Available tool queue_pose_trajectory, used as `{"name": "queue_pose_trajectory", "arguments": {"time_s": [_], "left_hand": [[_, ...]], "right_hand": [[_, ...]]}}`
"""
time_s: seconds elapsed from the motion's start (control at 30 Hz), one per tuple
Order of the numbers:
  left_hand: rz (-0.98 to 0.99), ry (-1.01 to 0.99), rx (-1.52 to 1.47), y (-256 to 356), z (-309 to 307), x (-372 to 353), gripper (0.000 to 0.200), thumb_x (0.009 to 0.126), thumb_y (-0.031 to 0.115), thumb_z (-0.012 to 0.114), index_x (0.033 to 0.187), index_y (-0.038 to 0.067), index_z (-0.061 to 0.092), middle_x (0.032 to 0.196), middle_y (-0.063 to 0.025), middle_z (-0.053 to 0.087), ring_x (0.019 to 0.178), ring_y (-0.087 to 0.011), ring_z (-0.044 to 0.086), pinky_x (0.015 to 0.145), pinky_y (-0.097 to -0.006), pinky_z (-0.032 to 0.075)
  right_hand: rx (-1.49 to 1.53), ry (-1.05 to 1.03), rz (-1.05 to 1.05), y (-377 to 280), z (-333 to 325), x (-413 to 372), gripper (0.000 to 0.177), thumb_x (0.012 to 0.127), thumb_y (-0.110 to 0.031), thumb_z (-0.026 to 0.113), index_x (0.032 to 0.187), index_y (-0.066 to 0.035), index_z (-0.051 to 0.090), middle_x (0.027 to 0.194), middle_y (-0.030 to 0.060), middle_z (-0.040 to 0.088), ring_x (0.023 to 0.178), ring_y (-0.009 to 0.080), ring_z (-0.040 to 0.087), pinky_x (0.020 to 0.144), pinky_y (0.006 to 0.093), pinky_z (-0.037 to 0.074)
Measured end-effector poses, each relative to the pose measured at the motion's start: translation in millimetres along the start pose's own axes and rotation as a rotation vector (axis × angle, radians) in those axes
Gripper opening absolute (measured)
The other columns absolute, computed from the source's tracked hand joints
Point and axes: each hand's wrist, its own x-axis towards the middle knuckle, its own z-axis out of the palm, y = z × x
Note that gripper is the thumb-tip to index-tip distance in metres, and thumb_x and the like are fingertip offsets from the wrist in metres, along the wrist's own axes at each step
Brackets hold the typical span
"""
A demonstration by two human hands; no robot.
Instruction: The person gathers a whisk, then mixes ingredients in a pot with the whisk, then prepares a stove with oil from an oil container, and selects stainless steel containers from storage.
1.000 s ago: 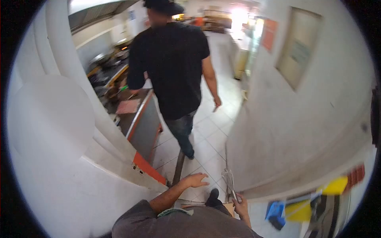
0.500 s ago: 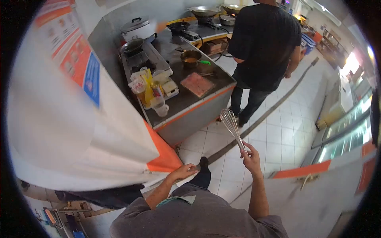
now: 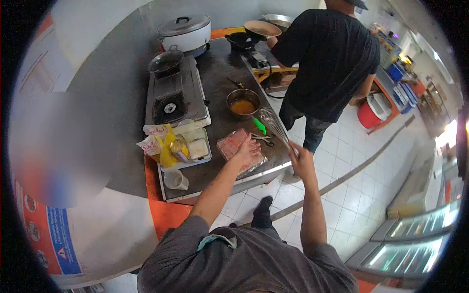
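Fingers: right hand closed on whisk handle, left hand splayed | counter: whisk wires by its edge | pink pack: under left hand, contact unclear | pan: beside wires | green grip: best keep wires off it

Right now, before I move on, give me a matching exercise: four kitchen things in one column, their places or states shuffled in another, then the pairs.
Things:
1. whisk
2. pink pack
3. saucepan
4. white cooker

Places or states:
A. contains brownish liquid
B. covered by a lid
C. gripped in the right hand
D. partly hidden by the left hand

Pairs: 1-C, 2-D, 3-A, 4-B
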Motion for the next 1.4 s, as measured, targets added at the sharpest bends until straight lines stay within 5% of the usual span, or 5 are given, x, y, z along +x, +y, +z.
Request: {"name": "queue_pose_trajectory", "arguments": {"time_s": [0.2,0.33,0.43,0.87,1.4], "left_hand": [[-0.052,-0.004,-0.431,41,20,123,0.05,0.08,0.053,0.051,0.094,0.005,0.048,0.082,-0.007,0.055,0.075,-0.0223,0.057,0.071,-0.0382,0.047],[-0.027,0.281,-0.514,33,26,140,0.033,0.088,0.039,0.046,0.073,0.01,0.038,0.054,0.0032,0.029,0.041,-0.0056,0.029,0.033,-0.0186,0.022],[-0.027,0.252,-0.443,26,20,114,0.032,0.089,0.038,0.046,0.075,0.01,0.039,0.054,0.0039,0.03,0.042,-0.0049,0.03,0.033,-0.0187,0.023],[-0.334,0.167,0.119,5,45,-78,0.036,0.088,0.046,0.043,0.071,0.014,0.038,0.057,0.0063,0.03,0.045,-0.0035,0.028,0.037,-0.0193,0.02],[-0.389,0.067,0.585,-102,-1,-72,0.041,0.083,0.051,0.046,0.081,0.01,0.046,0.065,0.0013,0.042,0.049,-0.0095,0.039,0.041,-0.025,0.031]], "right_hand": [[-0.269,-0.267,-0.111,47,39,188,0.03,0.078,-0.018,0.054,0.108,-0.014,0.058,0.087,0.0236,0.06,0.084,0.0376,0.058,0.076,0.0442,0.046],[-0.299,-0.4,-0.123,68,43,235,0.03,0.078,-0.019,0.055,0.108,-0.014,0.058,0.089,0.022,0.06,0.085,0.0384,0.057,0.076,0.0438,0.047],[-0.272,-0.463,-0.143,86,46,248,0.03,0.077,-0.017,0.057,0.106,-0.01,0.059,0.089,0.0196,0.061,0.084,0.038,0.056,0.076,0.0425,0.046],[-0.267,-0.67,0.025,70,-57,180,0.028,0.082,-0.022,0.053,0.11,-0.022,0.058,0.074,0.0231,0.059,0.074,0.0389,0.058,0.065,0.0455,0.047],[-0.709,-0.869,0.166,69,-53,77,0.031,0.084,-0.022,0.048,0.114,-0.029,0.054,0.073,0.017,0.061,0.072,0.0331,0.062,0.064,0.0431,0.051]]}}
